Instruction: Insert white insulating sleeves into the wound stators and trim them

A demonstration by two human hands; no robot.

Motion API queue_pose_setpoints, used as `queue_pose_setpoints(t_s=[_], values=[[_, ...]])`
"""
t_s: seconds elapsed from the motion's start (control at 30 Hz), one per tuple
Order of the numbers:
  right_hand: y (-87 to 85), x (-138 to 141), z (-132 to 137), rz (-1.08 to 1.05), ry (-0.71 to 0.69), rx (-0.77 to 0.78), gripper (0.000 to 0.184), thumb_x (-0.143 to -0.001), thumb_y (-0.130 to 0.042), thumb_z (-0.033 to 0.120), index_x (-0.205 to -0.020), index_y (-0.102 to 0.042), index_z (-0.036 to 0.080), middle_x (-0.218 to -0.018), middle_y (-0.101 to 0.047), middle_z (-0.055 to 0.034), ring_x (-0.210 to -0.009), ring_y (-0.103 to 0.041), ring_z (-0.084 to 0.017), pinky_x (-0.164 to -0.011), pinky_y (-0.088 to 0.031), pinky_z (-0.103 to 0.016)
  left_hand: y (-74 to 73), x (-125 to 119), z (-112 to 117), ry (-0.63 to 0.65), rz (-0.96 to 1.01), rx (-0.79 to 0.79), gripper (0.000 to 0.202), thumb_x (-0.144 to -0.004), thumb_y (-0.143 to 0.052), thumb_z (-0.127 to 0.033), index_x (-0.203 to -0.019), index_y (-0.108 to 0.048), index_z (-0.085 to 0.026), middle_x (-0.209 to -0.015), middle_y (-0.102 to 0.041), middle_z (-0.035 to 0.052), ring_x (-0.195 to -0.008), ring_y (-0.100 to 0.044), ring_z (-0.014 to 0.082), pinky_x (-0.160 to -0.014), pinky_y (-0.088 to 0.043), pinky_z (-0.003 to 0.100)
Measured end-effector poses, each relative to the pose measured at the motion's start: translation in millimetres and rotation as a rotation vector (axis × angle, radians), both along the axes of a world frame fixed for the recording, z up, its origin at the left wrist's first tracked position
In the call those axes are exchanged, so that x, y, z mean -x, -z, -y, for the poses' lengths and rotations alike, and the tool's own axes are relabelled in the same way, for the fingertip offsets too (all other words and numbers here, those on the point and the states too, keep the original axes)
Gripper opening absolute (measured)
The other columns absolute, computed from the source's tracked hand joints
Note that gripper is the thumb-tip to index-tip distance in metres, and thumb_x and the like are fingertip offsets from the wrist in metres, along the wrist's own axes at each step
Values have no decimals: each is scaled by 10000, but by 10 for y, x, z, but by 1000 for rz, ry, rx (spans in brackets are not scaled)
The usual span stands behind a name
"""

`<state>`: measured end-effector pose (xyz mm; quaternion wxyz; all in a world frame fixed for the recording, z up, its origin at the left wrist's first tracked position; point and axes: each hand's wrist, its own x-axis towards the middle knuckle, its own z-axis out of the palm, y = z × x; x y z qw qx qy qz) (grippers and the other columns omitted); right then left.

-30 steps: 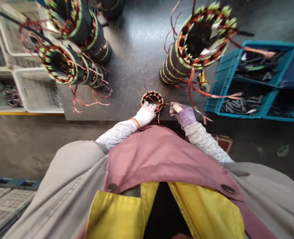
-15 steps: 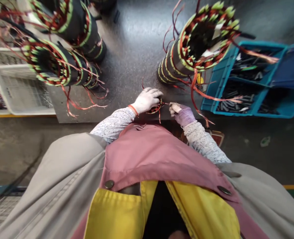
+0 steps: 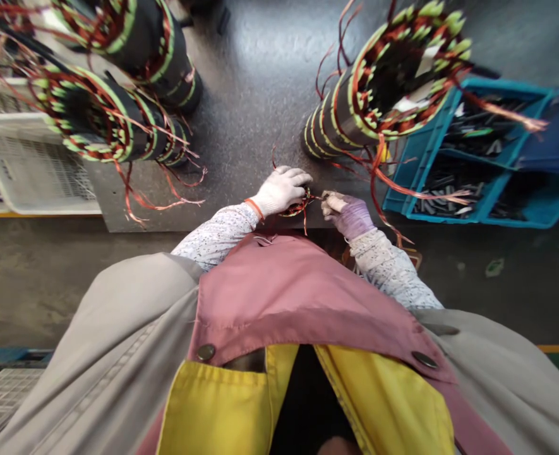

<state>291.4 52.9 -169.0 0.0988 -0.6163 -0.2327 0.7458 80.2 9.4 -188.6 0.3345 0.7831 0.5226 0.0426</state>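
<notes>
My left hand, in a white glove with an orange cuff, curves over a motor stator near the bench's front edge. Most of this stator is hidden under the glove; green slot ends and copper windings show at its right side. A few copper leads stick out of it. My right hand, in a purple glove with pale, soiled fingertips, is closed in a pinch on a copper wire running out from the stator's right side.
Stacked stators with trailing leads stand at the left, another stack at the right. A blue divided bin holds dark sleeve pieces. At far left lies a white basket. The grey metal bench spans between.
The view has shifted slightly, so the right-hand stack and the blue bin appear a little further right. My hands keep nearly the same hold on the stator and wire.
</notes>
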Motion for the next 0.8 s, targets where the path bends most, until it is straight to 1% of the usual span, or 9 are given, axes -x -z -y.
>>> queue_pose_setpoints(t_s=[0.1, 0.17, 0.27, 0.33, 0.43, 0.57, 0.7, 0.8], values=[[-10, -54, -20, -22, 14, 52, 262, -711, -797, 222, -933, -672, 163, -671, -621, 30, -535, -544, -58, -452, -436, -159, 20, -10, 5, -2, 1, -25, 249, -979, -590, -336, -1087, -765, -195, -1454, -597, 78, -1369, -505, 302, -1128, -371, 490], [-25, -73, -18, 45, -30, 52, 296, -735, -781, 208, -1007, -674, 162, -658, -631, 28, -522, -549, -67, -446, -440, -165, 29, -16, 3, -4, 4, -30, 249, -977, -593, -342, -1077, -766, -193, -1453, -599, 75, -1365, -510, 306, -1124, -373, 488], [-53, -72, -5, 156, -111, -7, 328, -766, -784, 217, -1072, -678, 161, -677, -668, 10, -527, -581, -81, -452, -472, -178, 34, -20, -3, -7, 11, -37, 255, -976, -590, -345, -1076, -766, -190, -1442, -607, 82, -1356, -517, 310, -1117, -376, 485], [-68, -60, 0, 171, -114, -46, 305, -763, -806, 247, -1032, -689, 161, -693, -675, 8, -535, -584, -74, -464, -485, -173, 34, -19, -7, -5, 12, -41, 250, -972, -595, -341, -1074, -768, -191, -1437, -611, 83, -1352, -521, 310, -1115, -380, 487], [-81, -40, -6, 127, -77, -78, 269, -751, -823, 305, -941, -696, 164, -675, -650, 19, -535, -555, -58, -461, -467, -157, 33, -16, -8, -3, 10, -47, 234, -965, -608, -332, -1072, -773, -206, -1448, -604, 75, -1354, -522, 304, -1117, -389, 499], [-61, -31, -18, 61, -41, -60, 241, -731, -806, 311, -878, -683, 165, -668, -621, 20, -556, -552, -64, -460, -451, -164, 32, -18, -7, -5, 5, -50, 226, -964, -617, -336, -1070, -775, -213, -1453, -602, 68, -1358, -523, 299, -1118, -397, 499], [-16, -44, -15, 61, -64, -46, 249, -694, -805, 275, -874, -673, 166, -656, -612, 20, -561, -574, -80, -452, -464, -177, 35, -25, -10, -9, 4, -46, 232, -968, -614, -341, -1073, -775, -210, -1453, -602, 63, -1363, -521, 299, -1124, -394, 494], [-5, -61, -13, 89, -100, -73, 273, -696, -816, 272, -909, -678, 170, -667, -634, 17, -576, -598, -91, -455, -489, -181, 44, -27, -11, -14, 11, -44, 239, -968, -611, -343, -1079, -776, -211, -1447, -607, 70, -1360, -524, 302, -1118, -398, 499]])
